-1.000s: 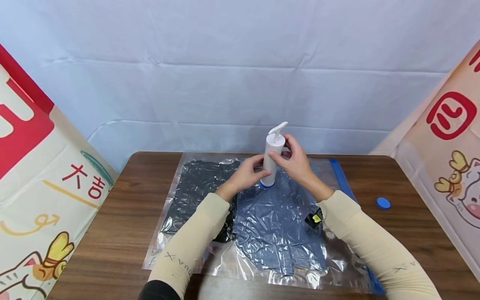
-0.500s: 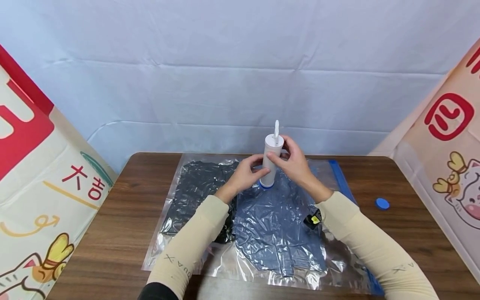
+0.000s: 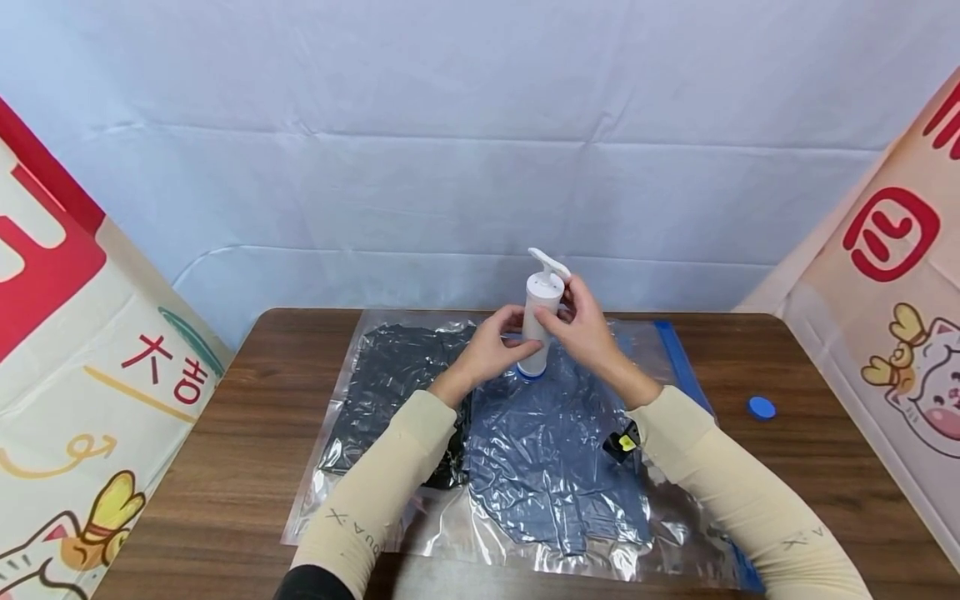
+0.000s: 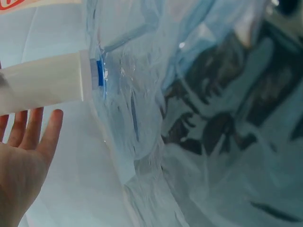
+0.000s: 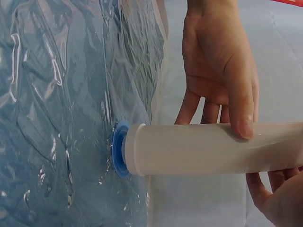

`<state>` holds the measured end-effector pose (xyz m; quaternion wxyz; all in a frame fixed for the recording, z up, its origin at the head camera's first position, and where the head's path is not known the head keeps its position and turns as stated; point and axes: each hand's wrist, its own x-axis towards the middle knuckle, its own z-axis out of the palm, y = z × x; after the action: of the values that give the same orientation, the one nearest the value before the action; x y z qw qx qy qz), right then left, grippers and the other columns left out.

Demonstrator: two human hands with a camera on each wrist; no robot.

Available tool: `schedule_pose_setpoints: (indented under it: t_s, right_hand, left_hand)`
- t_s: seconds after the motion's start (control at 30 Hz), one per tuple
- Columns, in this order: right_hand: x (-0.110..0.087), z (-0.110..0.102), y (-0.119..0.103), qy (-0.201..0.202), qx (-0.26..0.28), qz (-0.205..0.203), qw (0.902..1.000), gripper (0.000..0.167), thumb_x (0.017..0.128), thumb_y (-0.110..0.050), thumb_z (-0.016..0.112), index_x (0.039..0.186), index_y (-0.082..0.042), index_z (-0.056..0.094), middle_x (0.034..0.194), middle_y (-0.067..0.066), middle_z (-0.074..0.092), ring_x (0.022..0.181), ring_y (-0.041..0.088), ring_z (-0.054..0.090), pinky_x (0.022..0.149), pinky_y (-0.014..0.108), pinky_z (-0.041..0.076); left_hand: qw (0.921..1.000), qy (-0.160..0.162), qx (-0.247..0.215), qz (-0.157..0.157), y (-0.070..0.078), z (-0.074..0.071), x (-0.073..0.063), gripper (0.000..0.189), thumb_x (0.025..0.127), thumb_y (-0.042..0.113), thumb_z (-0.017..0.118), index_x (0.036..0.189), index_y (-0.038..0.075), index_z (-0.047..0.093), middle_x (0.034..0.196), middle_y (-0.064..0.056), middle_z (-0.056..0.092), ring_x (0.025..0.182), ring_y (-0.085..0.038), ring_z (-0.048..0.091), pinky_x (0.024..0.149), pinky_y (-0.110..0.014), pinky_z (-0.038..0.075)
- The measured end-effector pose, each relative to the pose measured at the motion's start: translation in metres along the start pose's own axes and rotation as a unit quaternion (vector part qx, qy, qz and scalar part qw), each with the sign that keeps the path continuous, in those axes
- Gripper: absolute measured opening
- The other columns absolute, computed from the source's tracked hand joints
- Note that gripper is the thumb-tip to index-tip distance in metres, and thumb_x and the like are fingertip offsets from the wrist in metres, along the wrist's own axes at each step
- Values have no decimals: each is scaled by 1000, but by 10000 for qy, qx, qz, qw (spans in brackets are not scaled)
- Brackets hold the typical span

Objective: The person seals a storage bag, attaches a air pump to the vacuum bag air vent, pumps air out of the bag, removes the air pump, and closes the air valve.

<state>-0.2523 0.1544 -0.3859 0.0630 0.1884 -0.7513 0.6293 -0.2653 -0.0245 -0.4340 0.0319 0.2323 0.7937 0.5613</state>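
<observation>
A white hand pump (image 3: 536, 360) stands upright on the clear vacuum bag (image 3: 442, 533), its T-shaped handle (image 3: 551, 263) turned diagonally on top. From the left, my left hand (image 3: 489, 346) holds the lower barrel, fingers behind and thumb in front. My right hand (image 3: 581, 329) grips the barrel a little higher on the other side. In the right wrist view the pump (image 5: 189, 151) meets a blue valve ring (image 5: 118, 149) on the bag. The left wrist view shows the pump's base (image 4: 87, 75) against the plastic. Dark cloth (image 3: 397, 367) and blue cloth (image 3: 555, 467) lie inside the bag.
A round blue cap (image 3: 762, 407) lies on the wooden table (image 3: 225, 433) to the right. A small black and yellow object (image 3: 622, 442) is by the right sleeve, on the bag. Blue strip (image 3: 678, 358) edges the bag's right side. A pale curtain (image 3: 450, 167) hangs behind.
The pump's handle has turned about its upright axis, from pointing up-right through nearly end-on to pointing down-right. Both hands stay around the barrel.
</observation>
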Motion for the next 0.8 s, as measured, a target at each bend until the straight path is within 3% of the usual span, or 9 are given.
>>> schedule_pose_setpoints:
  t_s: [0.17,0.33,0.53,0.67,0.8]
  right_hand:
    - [-1,2,2,65,-138,-9,9999,54,96,-3,69,138,7,37,134,25,55,121,32,56,102,45,49]
    - [-3,2,2,239,-146,-55,9996,46,97,-1,66,134,8,40,130,26,57,119,30,58,103,43,48]
    - [-3,3,3,114,125,-59,9998,47,98,1,64,137,9,38,134,28,54,121,28,55,105,47,45]
    - [-3,2,6,115,67,7,9999,51,97,0,67,137,8,38,131,25,54,115,19,55,100,40,48]
    - [-2,2,7,165,13,-67,9998,43,97,0,66,133,9,43,127,25,57,112,17,58,96,31,49]
  left_hand:
    - [9995,70,293,-18,-2,2,0,52,92,17,79,137,5,58,125,-13,60,115,-27,63,93,-27,55]
    - [9999,-55,95,-35,-3,1,-1,51,94,16,77,139,3,57,131,-15,56,122,-32,60,97,-28,54]
    - [9998,129,144,-112,-1,1,1,46,93,17,78,132,3,58,130,-14,62,118,-28,64,93,-28,56]
    - [9998,114,97,-124,-2,2,1,48,91,16,80,132,3,57,126,-14,62,117,-27,63,92,-28,56]
    - [10000,48,13,-68,-3,0,-1,50,92,15,79,136,4,58,128,-13,60,119,-27,61,93,-28,56]
